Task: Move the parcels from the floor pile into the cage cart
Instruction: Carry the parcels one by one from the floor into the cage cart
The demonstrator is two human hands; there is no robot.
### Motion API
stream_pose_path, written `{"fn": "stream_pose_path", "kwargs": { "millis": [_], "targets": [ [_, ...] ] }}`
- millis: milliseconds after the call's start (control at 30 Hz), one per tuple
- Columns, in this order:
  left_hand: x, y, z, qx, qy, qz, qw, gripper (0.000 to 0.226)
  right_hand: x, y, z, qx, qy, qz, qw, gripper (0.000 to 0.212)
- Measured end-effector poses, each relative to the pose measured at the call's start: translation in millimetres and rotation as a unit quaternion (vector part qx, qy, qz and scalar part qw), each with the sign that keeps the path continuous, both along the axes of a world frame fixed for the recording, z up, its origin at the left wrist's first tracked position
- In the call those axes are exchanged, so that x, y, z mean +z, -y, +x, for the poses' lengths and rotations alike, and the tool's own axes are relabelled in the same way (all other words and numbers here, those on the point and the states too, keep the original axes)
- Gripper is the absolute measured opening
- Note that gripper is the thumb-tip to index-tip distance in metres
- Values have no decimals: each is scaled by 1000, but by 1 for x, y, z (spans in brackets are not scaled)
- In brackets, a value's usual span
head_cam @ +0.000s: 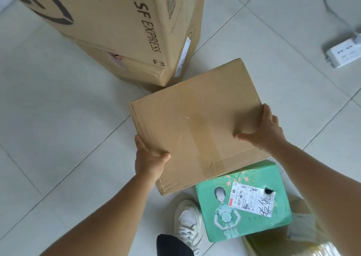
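At the centre of the frame a plain brown parcel (195,123), sealed with a strip of tape down its top, is held between two bare hands. Left hand (149,161) grips the parcel's lower-left edge: the thumb lies curled on the top face near the corner, while the other fingers go under the side and cannot be seen. Right hand (267,130) grips the right edge, thumb stretched across the top face and pointing toward the middle, the remaining fingers wrapped round the side. So the parcel sits squarely between both sets of fingers, thumbs on top.

Its near corner overlaps a green parcel (242,203) at the lower right, which bears a printed figure and a white shipping label (252,199). Whether the brown one rests on it or is lifted clear cannot be told. A large SF Express box (117,27) stands on the tiled floor (48,109) at upper left, close behind the held parcel. A white shoe (187,224) shows at the bottom, and a small white object (343,52) lies at the right edge.
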State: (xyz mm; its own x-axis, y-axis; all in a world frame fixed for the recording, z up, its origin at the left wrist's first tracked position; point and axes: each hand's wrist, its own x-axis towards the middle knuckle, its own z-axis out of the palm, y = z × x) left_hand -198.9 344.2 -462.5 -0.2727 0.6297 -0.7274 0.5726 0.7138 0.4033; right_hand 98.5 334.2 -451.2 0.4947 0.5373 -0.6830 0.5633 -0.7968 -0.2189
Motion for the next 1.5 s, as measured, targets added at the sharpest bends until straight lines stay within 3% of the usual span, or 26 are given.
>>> {"fn": "stream_pose_path", "kwargs": {
  "millis": [300,667,1100,1500],
  "targets": [
    [66,40,-94,58,29,38,997,109,64,32,-93,14,-11,41,999,118],
    [227,112,-250,127,26,144,981,98,206,82,-247,39,-65,139,987,114],
    [456,187,-380,245,8,271,931,91,436,88,-392,148,-82,225,960,117],
    [631,203,-481,374,-40,385,843,96,618,10,-541,313,-149,327,879,116]
  ]
}}
